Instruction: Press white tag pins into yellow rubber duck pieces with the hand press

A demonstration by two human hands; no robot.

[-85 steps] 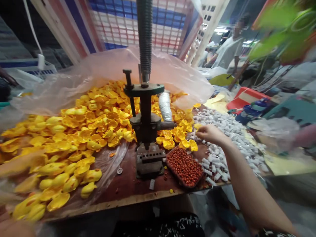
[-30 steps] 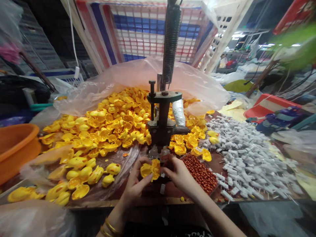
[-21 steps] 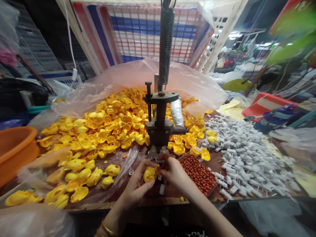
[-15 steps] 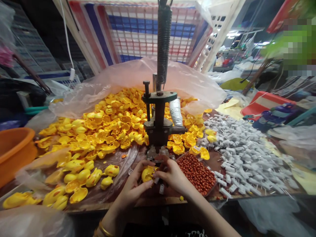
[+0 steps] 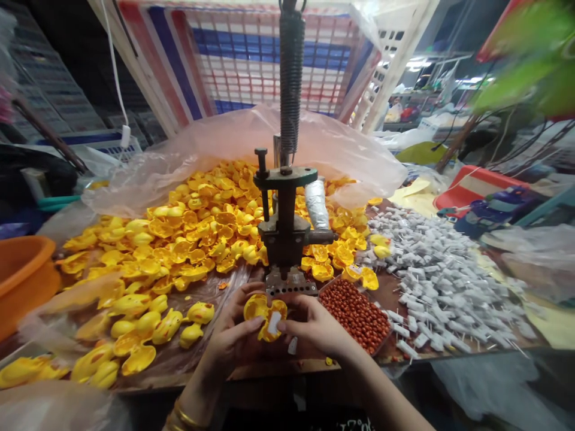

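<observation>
Between both hands is a hollow yellow plastic duck shell (image 5: 256,306), spread apart so its inside faces me. A small pale grey-white block (image 5: 274,322) lies in its right half. My left hand (image 5: 236,323) grips the shell's left side, thumb on the inner rim. With thumb and fingers, my right hand (image 5: 309,323) holds the right side, the thumb at the block. Just beyond the fingers stands a dark metal hand press (image 5: 287,230) with a row of holes in its base block. Right of my right hand is a clear tray of red-brown beads (image 5: 354,311).
Yellow duck shells (image 5: 193,221) are heaped behind and left of the press. Several closed-looking ducks (image 5: 148,320) lie at the left front. Grey-white blocks with thin pins (image 5: 449,287) are piled at the right. An orange tub (image 5: 27,281) stands at the left edge.
The duck shell has been opened wide toward me, and the pale block now shows inside it. My right hand has moved from pinching near the block to holding the shell's right side.
</observation>
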